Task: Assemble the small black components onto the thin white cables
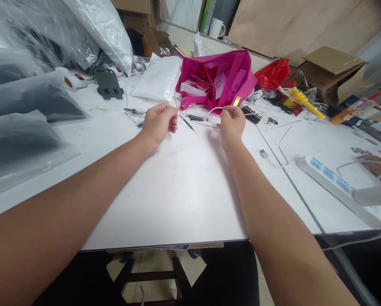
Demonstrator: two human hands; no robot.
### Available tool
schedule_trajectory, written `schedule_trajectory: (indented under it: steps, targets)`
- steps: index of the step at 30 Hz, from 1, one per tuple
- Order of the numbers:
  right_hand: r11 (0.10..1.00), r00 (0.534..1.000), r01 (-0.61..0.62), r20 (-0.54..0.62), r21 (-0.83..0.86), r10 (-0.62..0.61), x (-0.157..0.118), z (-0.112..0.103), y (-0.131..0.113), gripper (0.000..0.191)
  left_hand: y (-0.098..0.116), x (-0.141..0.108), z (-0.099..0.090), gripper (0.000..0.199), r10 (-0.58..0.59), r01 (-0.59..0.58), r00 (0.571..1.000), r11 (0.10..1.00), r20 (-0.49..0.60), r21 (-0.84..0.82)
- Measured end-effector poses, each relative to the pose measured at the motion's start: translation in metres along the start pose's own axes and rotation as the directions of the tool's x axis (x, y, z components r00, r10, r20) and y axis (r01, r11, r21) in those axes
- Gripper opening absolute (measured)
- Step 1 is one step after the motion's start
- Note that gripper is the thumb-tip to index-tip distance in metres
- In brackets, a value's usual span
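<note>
My left hand (160, 123) is closed in a pinch above the white table, with a thin white cable (212, 109) running by its fingertips. To the right, my right hand (233, 124) also pinches the cable; a small yellow piece (237, 101) sticks up just above its fingers. Between the hands lies a pen refill (187, 123) with a dark tube, slanting away from the left fingertips. Behind it rests a dark pen (195, 117). Another pen (134, 111) is partly hidden by my left hand.
A pink bag (249, 76) full of small boxes stands behind my hands, beside a white plastic packet (158, 78). Grey plastic bags (21, 127) fill the left. At right are a USB plug (263, 153), a power strip (331, 174) and another person's hand (380, 165).
</note>
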State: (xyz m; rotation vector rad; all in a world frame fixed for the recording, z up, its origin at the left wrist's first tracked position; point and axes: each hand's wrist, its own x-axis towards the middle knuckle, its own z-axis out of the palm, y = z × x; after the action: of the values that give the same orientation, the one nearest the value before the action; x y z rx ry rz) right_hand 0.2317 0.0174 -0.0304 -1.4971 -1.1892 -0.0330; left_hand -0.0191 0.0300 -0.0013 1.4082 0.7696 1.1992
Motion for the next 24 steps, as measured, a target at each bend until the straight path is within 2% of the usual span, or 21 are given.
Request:
schedule_trajectory:
  steps: [1, 3, 6, 8, 10, 17, 21, 24]
  targets:
    - [0.999, 1.000, 0.011, -0.014, -0.032, -0.011, -0.003, 0.001, -0.002, 0.023, 0.000, 0.000, 0.000, 0.023, 0.000, 0.000, 1.000, 1.000, -0.014, 0.014]
    - [0.993, 0.999, 0.023, 0.038, -0.114, -0.019, -0.011, 0.005, -0.009, 0.031, 0.000, 0.000, 0.001, 0.017, -0.002, 0.003, 0.999, 1.000, -0.035, 0.024]
    - [0.950, 0.963, 0.125, 0.265, -0.285, -0.047, -0.021, 0.009, -0.020, 0.039, 0.004, -0.004, 0.004, 0.011, -0.030, 0.030, 0.999, 1.000, -0.042, 0.004]
    - [0.906, 0.937, 0.171, 0.349, -0.388, -0.027, -0.025, 0.009, -0.025, 0.042, 0.008, -0.006, 0.006, 0.011, -0.066, 0.065, 0.997, 0.998, -0.040, -0.014]
    - [0.868, 0.925, 0.189, 0.381, -0.459, 0.000, -0.026, 0.007, -0.028, 0.043, 0.011, -0.009, 0.008, 0.012, -0.095, 0.094, 0.995, 0.995, -0.037, -0.024]
    - [0.836, 0.939, 0.153, 0.341, -0.527, 0.043, -0.023, 0.002, -0.029, 0.037, 0.013, -0.011, 0.012, 0.013, -0.112, 0.112, 0.994, 0.994, -0.017, 0.011]
    - [0.860, 0.967, 0.104, 0.252, -0.500, 0.029, -0.020, 0.003, -0.025, 0.037, 0.011, -0.012, 0.012, 0.023, -0.100, 0.100, 0.995, 0.995, -0.005, 0.013]
    - [0.897, 0.986, 0.068, 0.169, -0.437, 0.007, -0.017, 0.003, -0.024, 0.030, 0.010, -0.013, 0.013, 0.031, -0.084, 0.084, 0.996, 0.996, 0.009, 0.021]
